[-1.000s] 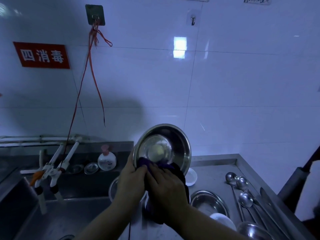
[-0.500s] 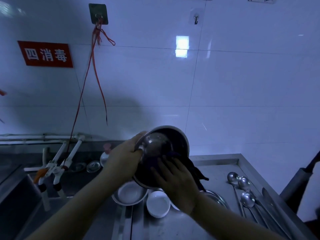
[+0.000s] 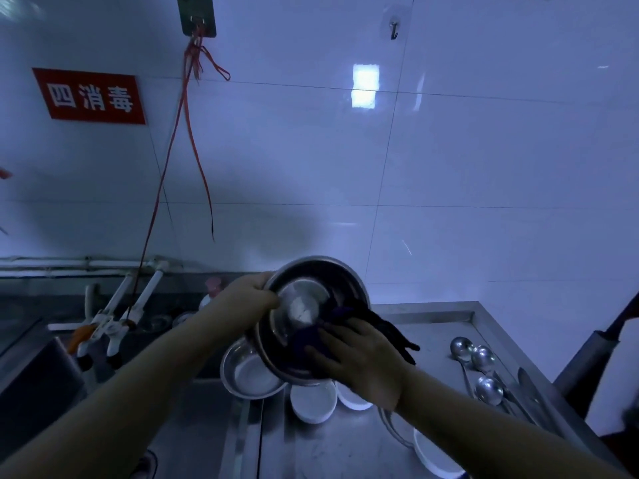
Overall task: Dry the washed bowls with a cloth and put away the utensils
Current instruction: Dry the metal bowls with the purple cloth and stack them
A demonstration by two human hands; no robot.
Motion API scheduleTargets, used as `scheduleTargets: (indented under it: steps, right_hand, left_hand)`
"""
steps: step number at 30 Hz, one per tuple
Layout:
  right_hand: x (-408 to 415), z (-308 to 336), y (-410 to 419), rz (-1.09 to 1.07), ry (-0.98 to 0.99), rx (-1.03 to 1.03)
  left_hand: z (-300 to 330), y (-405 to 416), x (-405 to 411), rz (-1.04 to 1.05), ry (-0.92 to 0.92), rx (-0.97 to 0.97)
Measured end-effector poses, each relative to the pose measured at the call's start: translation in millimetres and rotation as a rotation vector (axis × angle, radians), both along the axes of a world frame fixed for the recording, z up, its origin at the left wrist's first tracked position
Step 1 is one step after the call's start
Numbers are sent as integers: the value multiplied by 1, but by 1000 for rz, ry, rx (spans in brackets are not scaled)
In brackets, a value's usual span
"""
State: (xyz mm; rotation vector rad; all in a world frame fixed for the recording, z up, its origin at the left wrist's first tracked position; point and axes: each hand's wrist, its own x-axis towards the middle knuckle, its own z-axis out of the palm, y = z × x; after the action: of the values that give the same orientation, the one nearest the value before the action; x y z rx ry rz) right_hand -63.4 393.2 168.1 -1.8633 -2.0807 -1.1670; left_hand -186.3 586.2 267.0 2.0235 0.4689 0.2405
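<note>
**Bowl up, cloth working**

Far left, sink [image 3: 41, 368] in shadow. Left hand [image 3: 247, 299] clamped on the rim of the steel bowl [image 3: 311, 316], held tilted above the counter [image 3: 435, 316], mouth facing back. Right hand [image 3: 359, 361] pressed on the dark cloth [image 3: 311, 344] at the bowl's lower right. Below, steel and white bowls, apparently empty. Far right, ladles [image 3: 482, 357] lying untouched, handles pointing back toward the body.
</note>
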Motion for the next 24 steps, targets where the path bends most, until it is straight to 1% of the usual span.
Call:
scheduleTargets:
  steps: [1, 4, 6, 8, 9, 10, 12, 15, 16, 18, 19, 20, 22, 24]
  right_hand:
    - [-1, 3, 2, -21, 19, 45]
    - [-17, 8, 15, -109, 137, 224]
    - [-30, 9, 22, -154, 217, 315]
    - [-40, 4, 26, -176, 256, 337]
    - [-43, 1, 26, -178, 261, 330]
    - [-42, -2, 24, -171, 249, 315]
    - [-31, -6, 17, -129, 171, 267]
    - [-5, -4, -2, -32, 0, 104]
    - [3, -1, -7, -6, -46, 42]
    - [9, 3, -11, 18, -63, -1]
    - [9, 3, -9, 14, -42, 23]
    - [7, 4, -5, -3, -13, 65]
    - [-5, 7, 6, -79, 67, 167]
    - [-20, 10, 17, -151, 160, 255]
  left_hand:
    - [-3, -6, 1, 70, -74, -53]
    - [-25, -37, -1, 218, -290, -81]
    - [-44, -58, -1, 244, -334, -202]
    - [-55, -65, -1, 261, -353, -314]
    - [-56, -62, -1, 248, -351, -323]
    - [-56, -57, -1, 217, -336, -306]
    - [-49, -46, -2, 146, -291, -202]
    - [-28, -26, -6, 0, -132, -10]
    - [-19, -20, -6, -48, -60, 8]
    - [-5, -10, -5, -106, 28, -68]
    - [-3, -10, -5, -76, 15, -118]
    - [-4, -12, -4, 1, -32, -139]
    - [-14, -29, -3, 141, -173, -133]
    - [-31, -54, -5, 176, -309, -158]
